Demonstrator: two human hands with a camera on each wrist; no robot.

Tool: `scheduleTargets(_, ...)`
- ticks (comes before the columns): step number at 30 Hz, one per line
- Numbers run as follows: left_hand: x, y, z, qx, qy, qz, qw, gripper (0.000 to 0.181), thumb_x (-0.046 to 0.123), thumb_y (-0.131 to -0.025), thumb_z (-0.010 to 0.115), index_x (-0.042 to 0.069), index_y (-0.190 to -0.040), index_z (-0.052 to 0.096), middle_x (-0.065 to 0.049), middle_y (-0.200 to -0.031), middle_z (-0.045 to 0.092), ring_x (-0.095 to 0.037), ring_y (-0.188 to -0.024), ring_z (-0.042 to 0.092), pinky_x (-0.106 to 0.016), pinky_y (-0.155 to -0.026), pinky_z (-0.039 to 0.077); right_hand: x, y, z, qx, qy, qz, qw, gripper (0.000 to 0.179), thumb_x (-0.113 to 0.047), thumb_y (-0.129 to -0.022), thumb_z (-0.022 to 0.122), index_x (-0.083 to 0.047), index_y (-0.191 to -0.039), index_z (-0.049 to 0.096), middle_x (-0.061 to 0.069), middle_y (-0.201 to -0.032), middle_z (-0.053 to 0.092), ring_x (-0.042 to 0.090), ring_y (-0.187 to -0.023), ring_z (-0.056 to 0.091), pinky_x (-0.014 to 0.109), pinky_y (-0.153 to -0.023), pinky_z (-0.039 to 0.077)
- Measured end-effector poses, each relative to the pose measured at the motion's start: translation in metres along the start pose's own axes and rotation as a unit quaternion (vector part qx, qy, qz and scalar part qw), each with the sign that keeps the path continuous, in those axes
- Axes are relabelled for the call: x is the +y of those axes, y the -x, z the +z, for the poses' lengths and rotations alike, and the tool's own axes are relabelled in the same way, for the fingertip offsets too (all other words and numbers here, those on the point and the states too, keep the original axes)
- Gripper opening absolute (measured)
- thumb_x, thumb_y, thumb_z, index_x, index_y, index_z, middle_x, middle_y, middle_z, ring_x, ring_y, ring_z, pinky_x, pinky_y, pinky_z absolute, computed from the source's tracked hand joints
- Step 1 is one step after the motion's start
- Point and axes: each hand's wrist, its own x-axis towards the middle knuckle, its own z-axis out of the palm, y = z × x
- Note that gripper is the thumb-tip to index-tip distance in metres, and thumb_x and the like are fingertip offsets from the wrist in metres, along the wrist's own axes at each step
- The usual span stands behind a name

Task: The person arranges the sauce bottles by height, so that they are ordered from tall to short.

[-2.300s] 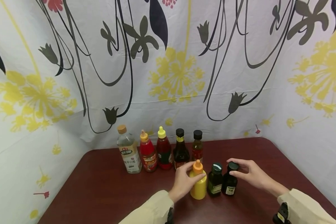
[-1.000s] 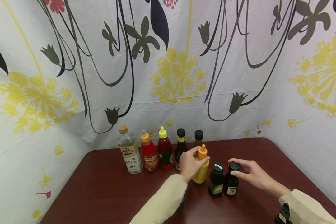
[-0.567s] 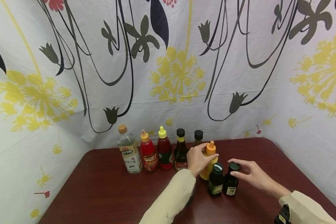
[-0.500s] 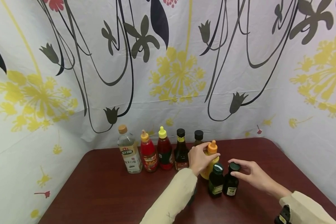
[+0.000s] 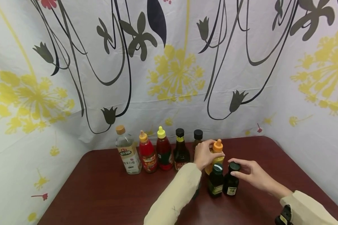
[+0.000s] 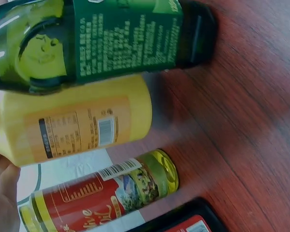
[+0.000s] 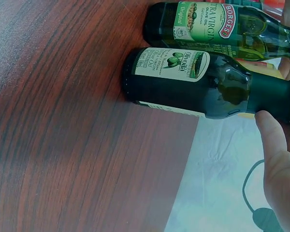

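Observation:
My left hand (image 5: 204, 153) grips the neck of a yellow squeeze bottle (image 5: 218, 160) with an orange nozzle cap. The bottle stands upright behind a green-capped olive oil bottle (image 5: 215, 183), which partly hides it. Whether its base touches the table, I cannot tell. In the left wrist view the yellow bottle (image 6: 82, 125) lies between that olive oil bottle (image 6: 121, 41) and a red-labelled olive oil bottle (image 6: 106, 193). With thumb and fingers, my right hand (image 5: 252, 172) pinches the top of a darker olive oil bottle (image 5: 230, 183), which stands on the table.
Along the back runs a row: a clear vinegar bottle (image 5: 128, 154), a red sauce bottle (image 5: 147, 154), a dark red bottle with yellow nozzle (image 5: 164, 153), a dark sauce bottle (image 5: 181, 153) and a black-capped bottle (image 5: 198, 135). Patterned cloth (image 5: 169, 115) hangs behind the dark red table (image 5: 107, 190).
The yellow squeeze bottle, in my left hand, has moved back and to the right, from the left side of the green-capped bottle to behind it. My right hand stays on its bottle.

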Motion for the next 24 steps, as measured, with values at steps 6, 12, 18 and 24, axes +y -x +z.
scheduleTargets(6, -0.001, -0.004, 0.004, -0.008, 0.032, -0.013, 0.9994, 0.042, 0.026, -0.067, 0.077, 0.012, -0.104, 0.063, 0.003, -0.096, 0.065, -0.005, -0.084, 0.060, -0.016, -0.072, 0.046, 0.000, 0.003, 0.002, 0.007, 0.004, -0.007, 0.9999, 0.037, -0.013, -0.084, 0.060, 0.004, -0.117, 0.052, 0.023, -0.113, 0.054, -0.006, -0.099, 0.050, 0.021, -0.071, 0.049)
scheduleTargets(12, -0.008, -0.007, 0.007, -0.016, 0.039, -0.018, 0.9989, 0.041, 0.023, -0.068, 0.076, 0.010, -0.104, 0.061, 0.002, -0.098, 0.064, -0.007, -0.086, 0.059, -0.018, -0.075, 0.046, 0.001, 0.004, 0.002, 0.005, 0.004, 0.007, 1.0000, 0.039, -0.017, -0.085, 0.060, 0.001, -0.118, 0.052, 0.022, -0.115, 0.053, -0.008, -0.100, 0.047, 0.021, -0.073, 0.048)
scheduleTargets(18, -0.009, -0.010, 0.013, -0.010, 0.072, -0.023, 0.9971, 0.038, 0.018, -0.069, 0.075, 0.010, -0.104, 0.061, 0.000, -0.098, 0.064, -0.007, -0.087, 0.059, -0.019, -0.075, 0.046, 0.001, 0.004, 0.000, 0.004, 0.005, -0.001, 1.0000, 0.037, -0.016, -0.085, 0.060, 0.000, -0.117, 0.052, 0.017, -0.113, 0.055, -0.006, -0.100, 0.050, 0.021, -0.073, 0.048)
scheduleTargets(24, -0.008, -0.013, 0.019, 0.008, 0.081, -0.049, 0.9955, 0.039, 0.015, -0.071, 0.074, 0.010, -0.106, 0.059, -0.001, -0.098, 0.063, -0.010, -0.086, 0.059, -0.022, -0.076, 0.047, 0.003, 0.002, 0.000, 0.004, -0.007, -0.023, 0.9997, 0.035, -0.012, -0.085, 0.060, 0.001, -0.117, 0.053, 0.003, -0.111, 0.057, -0.001, -0.098, 0.054, 0.022, -0.072, 0.049)
